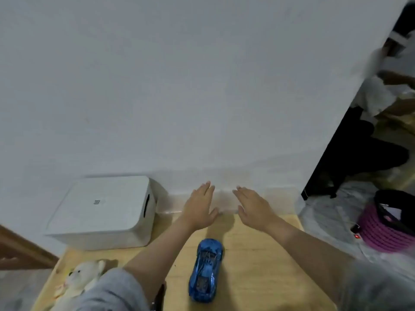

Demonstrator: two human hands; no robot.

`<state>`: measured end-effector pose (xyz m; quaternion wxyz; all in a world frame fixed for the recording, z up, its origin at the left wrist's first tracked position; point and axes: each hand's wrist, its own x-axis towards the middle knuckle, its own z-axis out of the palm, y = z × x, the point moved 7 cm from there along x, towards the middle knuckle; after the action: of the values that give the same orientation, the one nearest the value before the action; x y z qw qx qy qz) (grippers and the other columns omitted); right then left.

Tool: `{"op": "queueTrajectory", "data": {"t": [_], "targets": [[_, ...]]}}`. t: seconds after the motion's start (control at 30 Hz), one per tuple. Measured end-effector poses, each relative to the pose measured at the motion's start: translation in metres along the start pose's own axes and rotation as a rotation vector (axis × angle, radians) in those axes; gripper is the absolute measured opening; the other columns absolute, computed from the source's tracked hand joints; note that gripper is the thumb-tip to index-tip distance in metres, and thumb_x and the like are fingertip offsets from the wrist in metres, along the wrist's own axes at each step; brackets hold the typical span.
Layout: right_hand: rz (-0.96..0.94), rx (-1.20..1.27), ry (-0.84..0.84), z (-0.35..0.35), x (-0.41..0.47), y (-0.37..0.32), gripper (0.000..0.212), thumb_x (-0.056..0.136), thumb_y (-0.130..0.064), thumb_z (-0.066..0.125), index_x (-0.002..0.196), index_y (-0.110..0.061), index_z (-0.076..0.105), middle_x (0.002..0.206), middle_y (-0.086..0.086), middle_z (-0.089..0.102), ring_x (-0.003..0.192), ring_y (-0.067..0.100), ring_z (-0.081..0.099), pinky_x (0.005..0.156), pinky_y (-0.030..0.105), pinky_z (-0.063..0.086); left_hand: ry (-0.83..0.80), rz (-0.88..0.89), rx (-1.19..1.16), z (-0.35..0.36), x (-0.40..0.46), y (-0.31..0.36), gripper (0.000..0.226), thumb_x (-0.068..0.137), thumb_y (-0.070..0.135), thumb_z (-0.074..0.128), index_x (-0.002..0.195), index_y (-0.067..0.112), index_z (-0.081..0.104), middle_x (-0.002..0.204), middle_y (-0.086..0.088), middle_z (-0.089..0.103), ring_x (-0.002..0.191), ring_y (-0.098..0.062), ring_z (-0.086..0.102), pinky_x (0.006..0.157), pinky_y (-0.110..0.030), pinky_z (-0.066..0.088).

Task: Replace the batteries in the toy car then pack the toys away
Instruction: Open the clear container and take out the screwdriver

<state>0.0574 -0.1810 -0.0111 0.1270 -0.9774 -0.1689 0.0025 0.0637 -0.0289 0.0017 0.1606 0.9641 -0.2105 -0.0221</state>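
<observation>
A shiny blue toy car (206, 270) lies on the light wooden table (258, 277), its nose pointing away from me. A white plush toy (79, 279) lies at the table's near left corner, partly behind my grey sleeve. My left hand (199, 206) and my right hand (253, 207) are stretched forward, flat, fingers apart, over a clear plastic box (224, 198) that stands against the wall. Both hands hold nothing; whether they touch the box I cannot tell. The car is between my forearms, nearer to me than the hands.
A closed white storage box (103, 212) with a side handle slot sits at the back left of the table. A white wall rises directly behind. To the right, on the floor, stands a purple woven basket (386, 230) beside dark furniture.
</observation>
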Motion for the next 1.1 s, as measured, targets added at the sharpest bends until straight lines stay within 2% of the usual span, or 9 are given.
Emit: {"op": "queueTrajectory", "data": {"t": [0.13,0.23,0.33,0.43,0.53,0.63,0.8,1.03,1.1], "targets": [[0.029,-0.068,-0.162,0.032,0.005,0.022,0.056,0.096,-0.02,0.037,0.149,-0.016,0.02,0.158,0.005,0.017,0.145,0.02,0.016,0.117,0.036,0.023,-0.107,-0.015,0.009,0.035,0.019,-0.003,0.069,0.094,0.032,0.047,0.15,0.008,0.015,0.159,-0.009,0.009,0.147,-0.022,0.01,0.118,-0.038,0.009],[0.023,-0.117,-0.258,0.05,0.013,0.032,0.059,0.097,-0.018,0.036,0.151,-0.019,0.012,0.16,0.004,0.004,0.147,0.022,0.006,0.118,0.04,0.02,-0.167,-0.013,0.017,0.059,0.034,-0.008,0.069,0.095,0.03,0.049,0.151,0.011,0.013,0.16,-0.006,0.006,0.147,-0.02,0.007,0.118,-0.036,0.008],[0.042,-0.188,-0.347,0.064,0.022,0.044,0.062,0.096,-0.012,0.039,0.15,-0.022,0.008,0.16,0.004,-0.001,0.147,0.024,0.002,0.111,0.049,0.031,-0.209,0.01,0.022,0.076,0.046,-0.014,0.068,0.095,0.029,0.051,0.151,0.013,0.014,0.16,-0.004,0.006,0.147,-0.018,0.007,0.118,-0.03,0.009],[-0.001,-0.267,-0.406,0.067,0.028,0.043,0.071,0.09,0.007,0.039,0.149,-0.016,0.009,0.158,0.014,0.001,0.145,0.032,0.007,0.102,0.049,0.04,-0.223,0.04,0.049,0.089,0.053,-0.014,0.063,0.095,0.024,0.049,0.15,0.013,0.019,0.16,-0.005,0.009,0.146,-0.019,0.011,0.116,-0.029,0.018],[-0.05,-0.337,-0.435,0.062,0.032,0.039,0.073,0.087,0.015,0.04,0.149,-0.01,0.009,0.156,0.022,0.002,0.143,0.04,0.01,0.099,0.049,0.041,-0.167,0.019,0.088,0.089,0.06,-0.014,0.058,0.093,0.018,0.046,0.147,0.014,0.025,0.158,-0.004,0.015,0.145,-0.02,0.015,0.11,-0.031,0.031],[-0.086,-0.38,-0.432,0.062,0.034,0.037,0.07,0.088,0.014,0.042,0.147,-0.007,0.011,0.154,0.027,0.006,0.141,0.044,0.015,0.09,0.05,0.046,-0.163,0.028,0.147,0.088,0.064,-0.011,0.054,0.094,0.024,0.044,0.145,0.014,0.028,0.157,-0.005,0.018,0.144,-0.021,0.017,0.104,-0.033,0.039],[-0.143,-0.39,-0.395,0.066,0.038,0.036,0.071,0.081,0.016,0.048,0.143,-0.002,0.017,0.149,0.034,0.014,0.133,0.049,0.028,0.085,0.047,0.05,-0.16,0.046,0.257,0.093,0.065,-0.009,0.057,0.093,0.018,0.048,0.145,0.012,0.025,0.157,-0.008,0.017,0.143,-0.024,0.019,0.104,-0.031,0.04],[-0.108,-0.325,-0.373,0.057,0.042,0.036,0.059,0.082,0.016,0.047,0.136,-0.003,0.031,0.149,0.031,0.022,0.129,0.046,0.037,0.087,0.046,0.047,-0.168,0.029,0.28,0.096,0.066,-0.006,0.062,0.089,0.017,0.054,0.143,0.009,0.025,0.156,-0.011,0.018,0.143,-0.026,0.019,0.106,-0.033,0.038],[-0.125,-0.33,-0.34,0.053,0.043,0.035,0.052,0.082,0.013,0.047,0.131,-0.003,0.036,0.143,0.028,0.032,0.121,0.043,0.046,0.079,0.045,0.047,-0.167,0.008,0.298,0.098,0.067,-0.005,0.061,0.087,0.015,0.056,0.141,0.008,0.028,0.155,-0.011,0.021,0.142,-0.026,0.021,0.107,-0.033,0.037]]}}
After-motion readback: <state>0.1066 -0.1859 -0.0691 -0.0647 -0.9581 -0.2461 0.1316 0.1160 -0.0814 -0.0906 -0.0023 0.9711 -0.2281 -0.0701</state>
